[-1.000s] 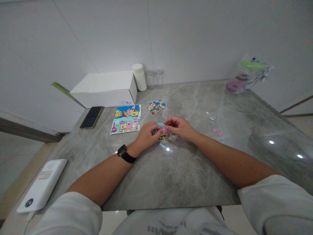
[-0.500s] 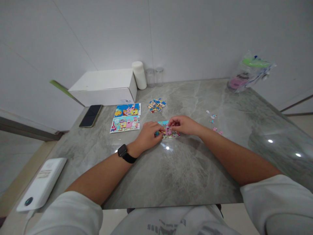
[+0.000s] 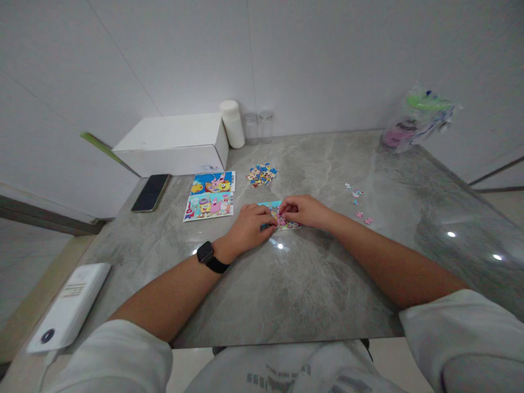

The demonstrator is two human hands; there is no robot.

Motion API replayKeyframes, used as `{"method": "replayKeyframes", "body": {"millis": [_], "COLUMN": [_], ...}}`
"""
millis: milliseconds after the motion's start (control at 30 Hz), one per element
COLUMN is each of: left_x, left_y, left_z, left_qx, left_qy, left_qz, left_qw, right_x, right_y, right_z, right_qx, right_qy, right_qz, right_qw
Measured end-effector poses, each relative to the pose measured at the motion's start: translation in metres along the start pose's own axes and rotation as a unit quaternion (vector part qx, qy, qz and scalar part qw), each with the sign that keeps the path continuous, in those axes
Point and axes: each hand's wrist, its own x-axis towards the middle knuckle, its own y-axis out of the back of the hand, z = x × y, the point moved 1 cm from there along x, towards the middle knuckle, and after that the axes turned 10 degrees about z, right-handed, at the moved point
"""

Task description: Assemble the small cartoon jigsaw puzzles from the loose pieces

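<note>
My left hand (image 3: 250,226), loosely curled, grip unclear, covers the left end of a colourful jigsaw (image 3: 282,222) on the table (image 3: 319,289); my right hand (image 3: 305,211), fingertips nearly pinched, meets its right part, any held piece indistinct.

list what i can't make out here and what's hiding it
Puzzle, left part: head view, covered by the left hand.
Right hand: head view, too small to tell what its grip holds, if anything.
Fine print on the white box: head view, too small to read.
White cable: head view, far end cut off by the bottom edge.
</note>
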Motion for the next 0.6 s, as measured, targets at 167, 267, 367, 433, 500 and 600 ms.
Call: {"method": "replayKeyframes", "body": {"millis": [167,267,367,433,500,600], "left_x": [0.0002,0.0004,0.0007,0.0009,0.0011,0.0012], "left_y": [0.0008,0.0004,0.0001,0.0001,0.0001,0.0001], "left_z": [0.0018,0.002,0.0019,0.002,0.0022,0.0026], "left_qx": [0.006,0.007,0.008,0.007,0.005,0.005], "left_qy": [0.005,0.007,0.01,0.011,0.012,0.013], "left_qz": [-0.014,-0.019,-0.022,-0.024,-0.023,-0.021], "left_qw": [1.0,1.0,1.0,1.0,1.0,1.0], "right_x": [-0.0012,-0.0012,-0.0018,-0.0025,-0.0031,-0.0026], "right_y": [0.0017,0.0019,0.0012,0.0,-0.0016,-0.0027], "right_z": [-0.007,-0.0087,-0.0093,-0.0094,-0.0092,-0.0086], "right_qx": [-0.046,-0.063,-0.076,-0.082,-0.083,-0.073], "right_qy": [-0.009,-0.001,0.011,0.016,0.021,0.025], "right_qz": [-0.006,-0.009,-0.008,-0.005,0.001,-0.002], "right_qw": [0.999,0.998,0.997,0.997,0.996,0.997]}}
